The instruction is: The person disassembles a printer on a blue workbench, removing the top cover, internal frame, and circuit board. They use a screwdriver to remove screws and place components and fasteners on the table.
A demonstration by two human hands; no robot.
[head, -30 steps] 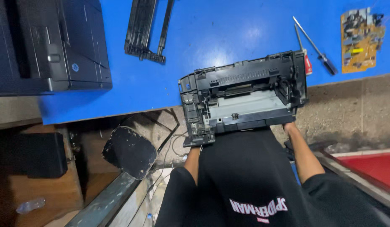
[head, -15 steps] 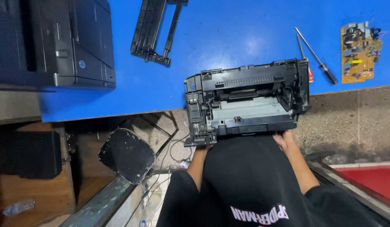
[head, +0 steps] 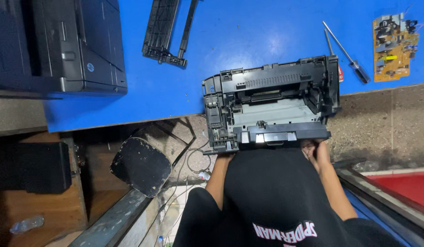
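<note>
Since earlier frame, printer chassis (head: 271, 105) sits slightly lower right in my view, hands keep same hold. Left to right: closed black printer (head: 61, 45) far left on blue surface (head: 248, 32); black plastic frame part (head: 168, 29) beyond; left hand (head: 223, 155) under chassis near-left corner, fingers hidden, cannot tell spread. Chassis overhangs surface edge, long axis left-right, open cavity up, front lip toward me. Right hand (head: 314, 148) at near-right corner, fingers tucked under, both equally near. Screwdrivers (head: 349, 55), circuit board (head: 395, 45) right.
</note>
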